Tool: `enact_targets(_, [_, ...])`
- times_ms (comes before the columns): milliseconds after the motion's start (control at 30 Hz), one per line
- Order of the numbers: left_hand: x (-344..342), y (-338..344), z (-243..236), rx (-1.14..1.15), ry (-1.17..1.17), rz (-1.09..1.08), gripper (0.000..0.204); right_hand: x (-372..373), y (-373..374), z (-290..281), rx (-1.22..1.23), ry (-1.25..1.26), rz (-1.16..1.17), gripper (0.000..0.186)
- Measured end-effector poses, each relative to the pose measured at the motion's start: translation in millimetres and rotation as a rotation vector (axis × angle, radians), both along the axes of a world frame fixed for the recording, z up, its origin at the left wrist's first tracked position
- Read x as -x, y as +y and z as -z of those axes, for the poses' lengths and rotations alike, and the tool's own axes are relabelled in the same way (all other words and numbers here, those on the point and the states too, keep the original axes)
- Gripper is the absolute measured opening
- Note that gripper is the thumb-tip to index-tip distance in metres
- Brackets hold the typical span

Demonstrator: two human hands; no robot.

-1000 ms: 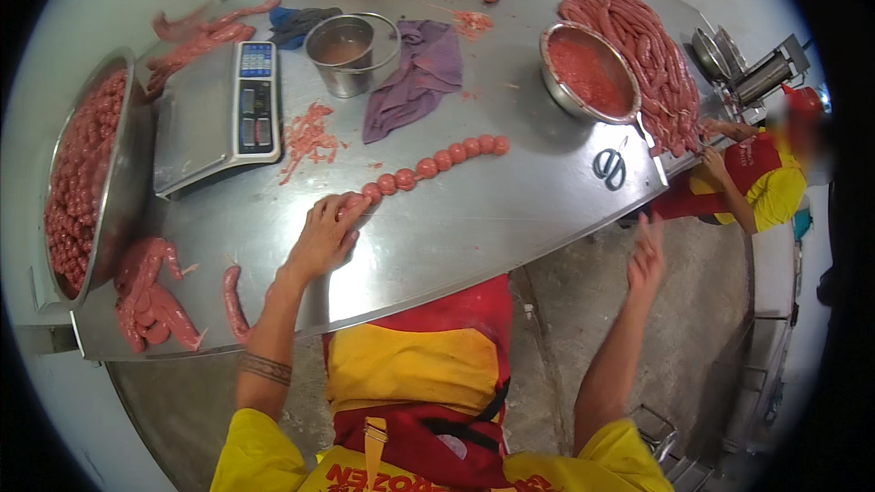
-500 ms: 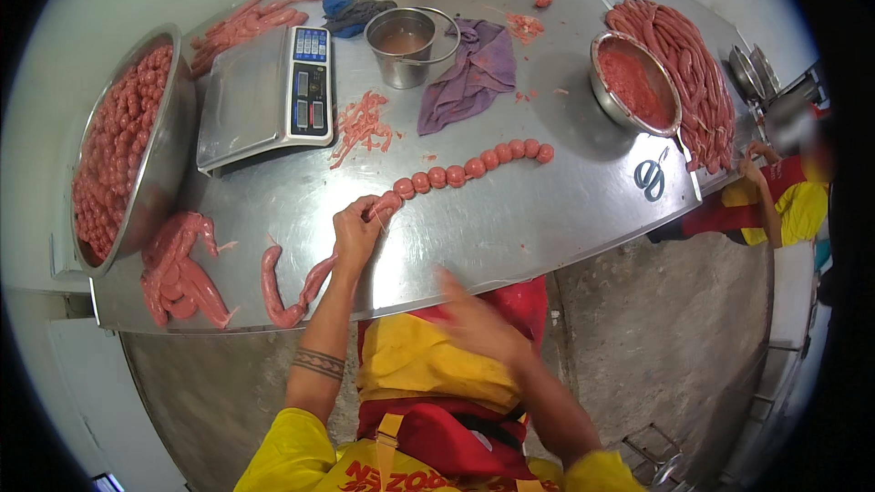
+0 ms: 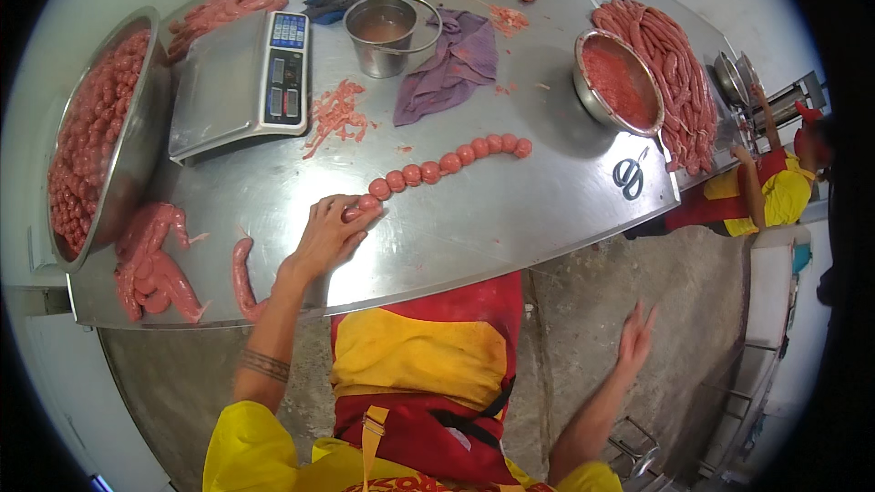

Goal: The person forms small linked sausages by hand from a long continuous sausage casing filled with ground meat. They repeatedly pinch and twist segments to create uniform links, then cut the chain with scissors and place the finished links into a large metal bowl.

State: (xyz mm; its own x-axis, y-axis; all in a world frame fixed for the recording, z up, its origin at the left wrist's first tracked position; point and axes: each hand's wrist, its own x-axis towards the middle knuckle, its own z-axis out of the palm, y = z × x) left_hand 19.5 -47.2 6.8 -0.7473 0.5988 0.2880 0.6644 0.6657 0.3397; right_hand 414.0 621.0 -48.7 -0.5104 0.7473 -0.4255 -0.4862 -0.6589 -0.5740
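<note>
A chain of pink sausage balls [image 3: 413, 176] curves across the steel table [image 3: 510, 210]. My left hand [image 3: 330, 230] is closed on the unsegmented end of that sausage, with its fingertips at the last balls. My right hand [image 3: 635, 335] is beyond the table's front edge, over the floor, with two fingers stretched out and apart; I see nothing held in it. A short curved sausage [image 3: 244, 273] lies left of my left forearm, which partly hides it, and a looped heap of sausage [image 3: 155, 273] lies farther left.
A large bowl of sausage balls [image 3: 96, 128], scale [image 3: 219, 82], bucket [image 3: 372, 55] and purple cloth [image 3: 442, 82] surround the work. At right are a bowl of minced meat [image 3: 612, 73], scissors [image 3: 629, 178], piled sausages [image 3: 684, 82] and a co-worker [image 3: 766, 191] at a steel machine.
My right hand swept in toward the table's middle edge, then back out to the right, now lower than a second ago. My left hand has stayed on the sausage. The view has shifted slightly.
</note>
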Motion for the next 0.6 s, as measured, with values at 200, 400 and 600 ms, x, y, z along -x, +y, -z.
enact_targets(200, [-18.1, -8.6, 3.9, -0.591, -0.516, -0.426, 0.083, 432.4, -123.0, -33.1, -1.878, -1.251, -0.963, 0.061])
enact_targets(400, [-18.6, -1.6, 16.7, -0.624, -0.490, -0.518, 0.049, 388.1, -508.6, -91.8, -2.416, -0.326, -1.518, 0.044])
enact_targets(600, [-13.0, -1.1, 20.9, -0.519, -0.408, -0.711, 0.029, 145.9, -286.8, -133.3, -1.226, -0.672, -1.829, 0.044])
